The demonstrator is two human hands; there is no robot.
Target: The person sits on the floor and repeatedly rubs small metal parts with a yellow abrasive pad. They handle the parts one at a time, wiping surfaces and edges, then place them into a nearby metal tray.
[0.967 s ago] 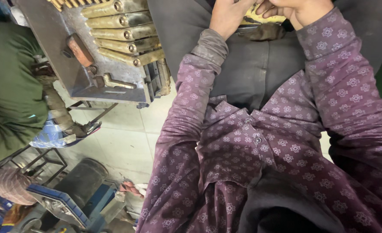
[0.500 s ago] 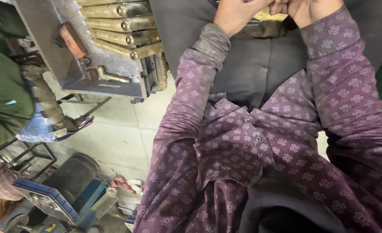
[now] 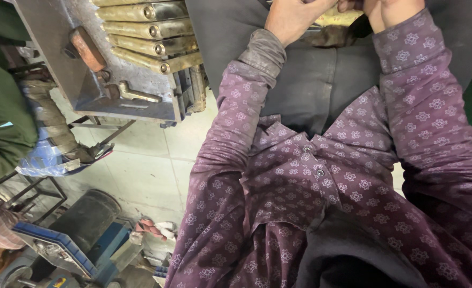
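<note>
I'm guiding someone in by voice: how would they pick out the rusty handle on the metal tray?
Find the grey metal tray at upper left, left of the purple sleeves. Beside its stack of brass bars lies the rusty handle: a short, rounded, reddish-brown piece, unlike the long yellow bars and the pale lever below.

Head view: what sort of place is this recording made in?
Probably a small metalworking workshop. A grey steel work table carries a row of brass-coloured metal bars, and a blue machine stands on the pale tiled floor.
</note>
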